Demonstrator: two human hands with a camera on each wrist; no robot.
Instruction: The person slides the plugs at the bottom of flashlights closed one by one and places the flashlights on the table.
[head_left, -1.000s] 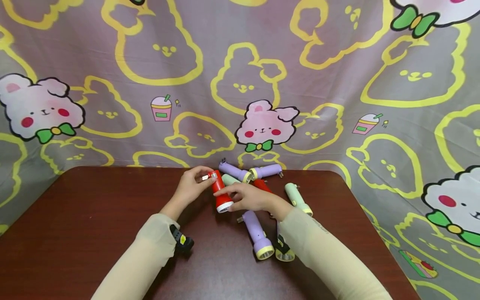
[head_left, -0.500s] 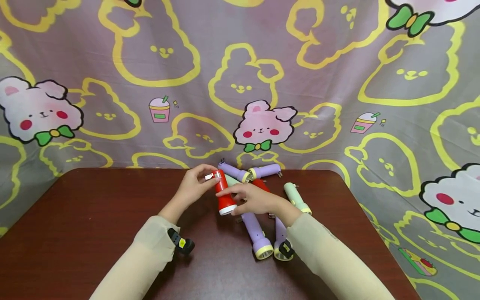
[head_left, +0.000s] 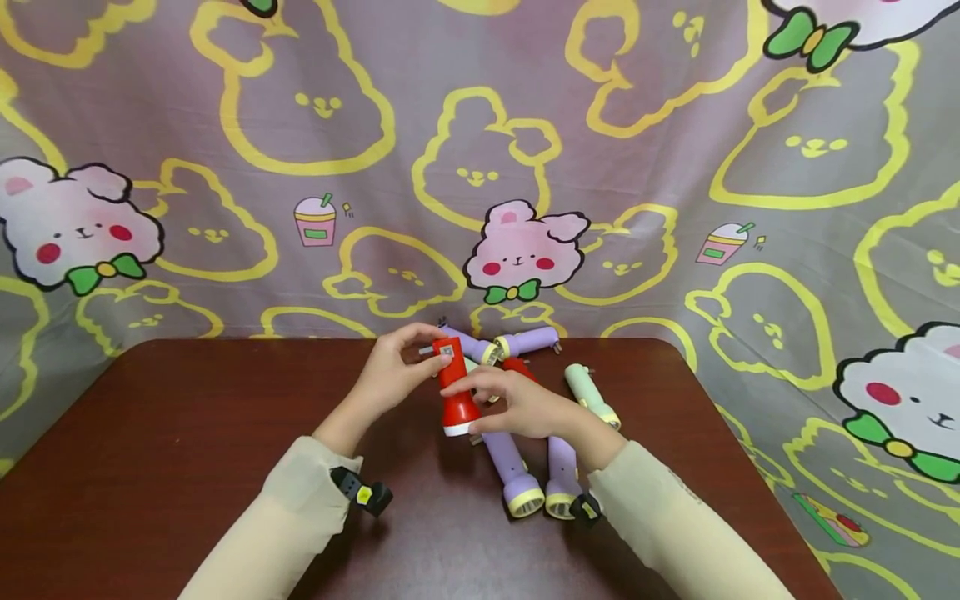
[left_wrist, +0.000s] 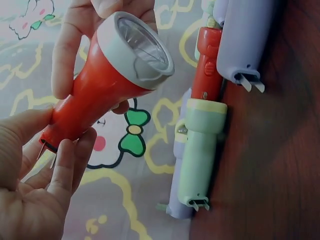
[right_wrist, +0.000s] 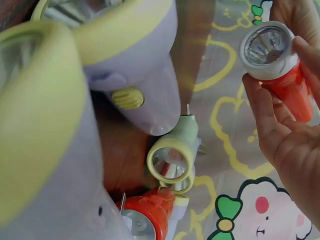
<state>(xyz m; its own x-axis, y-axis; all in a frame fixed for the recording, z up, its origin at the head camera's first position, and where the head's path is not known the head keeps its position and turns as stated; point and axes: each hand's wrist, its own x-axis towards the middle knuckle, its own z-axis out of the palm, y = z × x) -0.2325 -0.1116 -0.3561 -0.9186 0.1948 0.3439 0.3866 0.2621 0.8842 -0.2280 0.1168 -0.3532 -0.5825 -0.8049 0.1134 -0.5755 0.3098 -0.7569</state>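
A red flashlight [head_left: 453, 377] with a white head ring is held between both hands above the table. My left hand [head_left: 390, 371] pinches its tail end, where two metal plug prongs show in the left wrist view. My right hand [head_left: 517, 404] grips the wide head, forefinger on the body and thumb near the white ring [right_wrist: 280, 70]. The clear lens [left_wrist: 145, 45] faces the left wrist camera, and a small label is visible near the tail in the head view.
Behind and right of the hands lie several more flashlights: two purple ones in front, one of them here [head_left: 506, 467], a green one [head_left: 588, 390], a red one [head_left: 519, 367] partly hidden, and purple ones [head_left: 528, 342] at the back. A patterned cloth [head_left: 360, 125] hangs behind the brown table [head_left: 187, 450].
The red flashlight has shifted slightly right and rolled in the hands, so its label now faces the head camera. Both hands keep hold of it.
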